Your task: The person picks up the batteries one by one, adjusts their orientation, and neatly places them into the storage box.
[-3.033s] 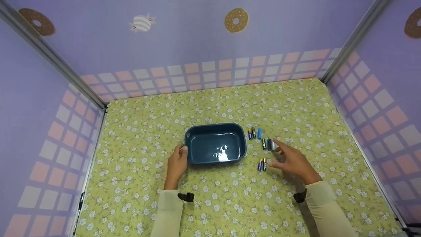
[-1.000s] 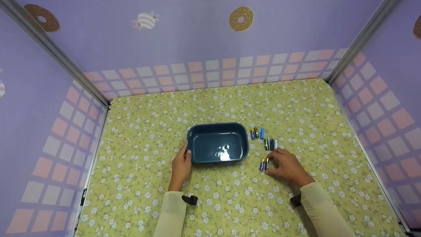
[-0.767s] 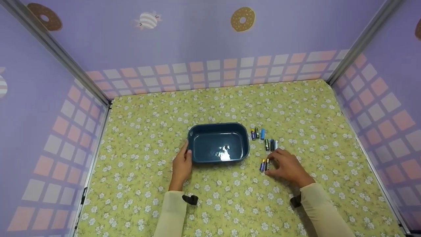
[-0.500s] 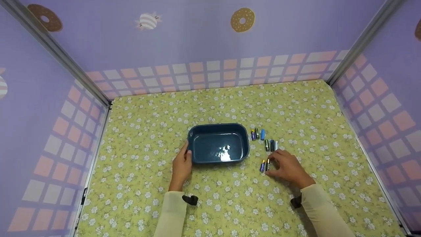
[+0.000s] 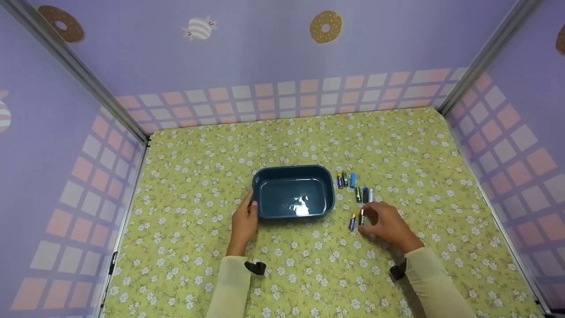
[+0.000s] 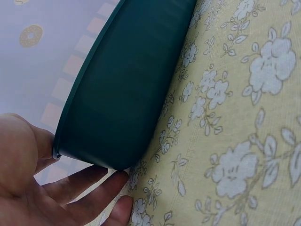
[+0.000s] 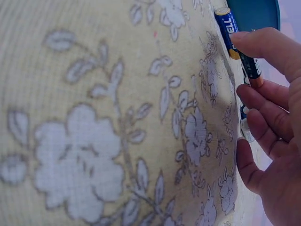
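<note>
A dark teal rectangular basin (image 5: pixel 293 194) sits mid-table. My left hand (image 5: pixel 245 221) holds its left end; in the left wrist view the thumb is at the rim and the fingers (image 6: pixel 96 190) touch the outer wall low down. Thumb and fingers of my right hand (image 5: pixel 387 224) pinch a small black battery (image 7: pixel 250 68) with a copper-coloured end, one end at the thumb and the other at a finger. Just left of it lies a blue battery (image 5: pixel 352 222) with a yellow end, whose lettering partly shows in the right wrist view.
Right of the basin lie more batteries: a purple-and-yellow one (image 5: pixel 340 180), a dark one (image 5: pixel 345 179), a light blue one (image 5: pixel 352 180), a green-black one (image 5: pixel 358 194), a dark blue one (image 5: pixel 365 194) and a pale one (image 5: pixel 371 195). Lilac walls enclose the flowered tablecloth (image 5: pixel 198 168).
My right hand has come from the pale battery down to the black one and now draws it slightly right, widening its gap from the blue battery. The left hand stays at the basin.
</note>
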{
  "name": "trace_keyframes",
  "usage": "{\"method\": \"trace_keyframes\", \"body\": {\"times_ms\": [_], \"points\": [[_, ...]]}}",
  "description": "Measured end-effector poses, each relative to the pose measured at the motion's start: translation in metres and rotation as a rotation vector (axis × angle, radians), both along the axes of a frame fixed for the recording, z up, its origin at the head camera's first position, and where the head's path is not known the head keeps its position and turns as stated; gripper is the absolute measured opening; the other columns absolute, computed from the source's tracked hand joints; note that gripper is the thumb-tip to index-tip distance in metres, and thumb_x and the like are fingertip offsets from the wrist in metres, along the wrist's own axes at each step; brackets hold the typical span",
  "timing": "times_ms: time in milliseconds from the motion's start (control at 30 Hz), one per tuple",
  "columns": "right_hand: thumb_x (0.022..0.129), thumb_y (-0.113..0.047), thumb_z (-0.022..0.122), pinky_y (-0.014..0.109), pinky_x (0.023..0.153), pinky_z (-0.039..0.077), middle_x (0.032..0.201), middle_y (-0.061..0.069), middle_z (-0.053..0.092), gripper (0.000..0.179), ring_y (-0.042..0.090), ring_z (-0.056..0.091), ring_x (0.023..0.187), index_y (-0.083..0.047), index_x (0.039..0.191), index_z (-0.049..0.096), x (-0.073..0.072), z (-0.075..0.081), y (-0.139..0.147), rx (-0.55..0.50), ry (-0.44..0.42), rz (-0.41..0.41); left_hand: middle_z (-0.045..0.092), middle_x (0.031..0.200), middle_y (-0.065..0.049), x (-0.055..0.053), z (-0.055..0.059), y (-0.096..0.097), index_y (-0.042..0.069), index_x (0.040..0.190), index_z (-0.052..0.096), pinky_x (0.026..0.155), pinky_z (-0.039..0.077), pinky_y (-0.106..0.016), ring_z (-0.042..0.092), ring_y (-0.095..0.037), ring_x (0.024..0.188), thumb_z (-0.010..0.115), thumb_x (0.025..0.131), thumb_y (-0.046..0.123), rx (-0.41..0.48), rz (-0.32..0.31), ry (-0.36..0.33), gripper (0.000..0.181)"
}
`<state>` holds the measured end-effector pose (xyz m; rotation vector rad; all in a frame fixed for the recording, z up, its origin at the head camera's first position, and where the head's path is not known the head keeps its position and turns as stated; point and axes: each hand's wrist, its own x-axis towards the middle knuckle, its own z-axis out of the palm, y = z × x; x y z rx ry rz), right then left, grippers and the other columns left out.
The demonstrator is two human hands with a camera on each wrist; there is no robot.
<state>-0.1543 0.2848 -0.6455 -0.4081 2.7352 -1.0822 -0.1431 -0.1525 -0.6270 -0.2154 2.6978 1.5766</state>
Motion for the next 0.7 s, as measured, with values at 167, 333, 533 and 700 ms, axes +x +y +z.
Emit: {"method": "trace_keyframes", "body": {"times_ms": [167,333,533,700], "points": [[0.082,-0.030,0.088,0.038,0.077,0.052,0.103,0.000,0.066,0.045,0.017,0.061,0.088,-0.017,0.122,0.069,-0.001,0.002,-0.003,-0.027,-0.008,-0.015,0.049,0.072,-0.002,0.000,-0.001,0.000,0.031,0.162,0.031,0.061,0.040,-0.036,0.040,-0.016,0.055,0.042,0.112,0.033,0.001,-0.002,0.004,0.051],[0.083,-0.027,0.087,0.040,0.080,0.055,0.104,0.002,0.066,0.047,0.019,0.065,0.093,-0.014,0.124,0.068,-0.004,0.009,-0.008,-0.049,-0.020,-0.022,0.048,0.070,-0.002,-0.001,-0.002,-0.001,0.028,0.162,0.031,0.062,0.039,-0.036,0.040,-0.017,0.054,0.041,0.112,0.032,0.005,-0.009,0.014,0.052],[0.082,-0.029,0.088,0.044,0.080,0.055,0.106,0.003,0.067,0.045,0.020,0.066,0.093,-0.016,0.120,0.069,-0.009,0.017,-0.017,-0.040,0.017,-0.021,0.044,0.066,0.000,0.000,-0.003,-0.002,0.029,0.162,0.031,0.059,0.038,-0.035,0.037,-0.016,0.053,0.041,0.112,0.033,0.002,-0.009,0.015,0.051],[0.083,-0.031,0.088,0.047,0.083,0.056,0.110,0.001,0.068,0.043,0.022,0.066,0.098,-0.019,0.119,0.069,-0.015,0.021,-0.023,-0.033,0.036,-0.023,0.045,0.066,0.001,0.000,-0.003,-0.001,0.033,0.162,0.030,0.059,0.038,-0.035,0.037,-0.016,0.054,0.041,0.112,0.034,-0.002,-0.010,0.007,0.051]]}}
